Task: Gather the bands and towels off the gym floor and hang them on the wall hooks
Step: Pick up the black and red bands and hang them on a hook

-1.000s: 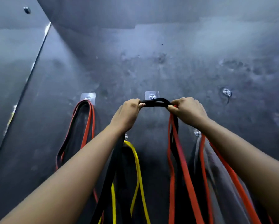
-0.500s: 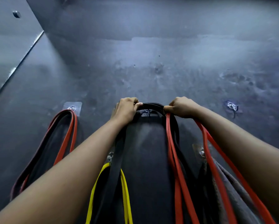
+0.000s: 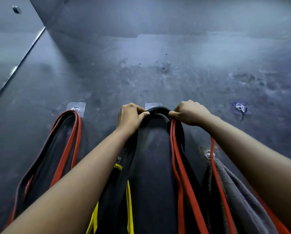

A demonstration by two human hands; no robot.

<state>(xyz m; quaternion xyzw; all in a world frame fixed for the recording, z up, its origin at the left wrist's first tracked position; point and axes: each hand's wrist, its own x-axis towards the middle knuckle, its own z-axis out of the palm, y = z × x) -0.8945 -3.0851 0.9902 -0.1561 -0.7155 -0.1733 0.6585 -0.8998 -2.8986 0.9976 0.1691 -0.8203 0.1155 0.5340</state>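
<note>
At the middle wall hook [image 3: 153, 105], the black band [image 3: 158, 110] arches right against the hook plate. The left hand [image 3: 131, 118] and right hand [image 3: 190, 114] pinch it from either side, fingers curled tight (a red band [image 3: 178, 157] trails down from under the right hand). A grey towel [image 3: 234, 191] hangs lower right.

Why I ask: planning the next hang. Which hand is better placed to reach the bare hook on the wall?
Right, probably. The right hand grips the black band on the side nearest the bare hook; the left hand would have to cross over.
</note>
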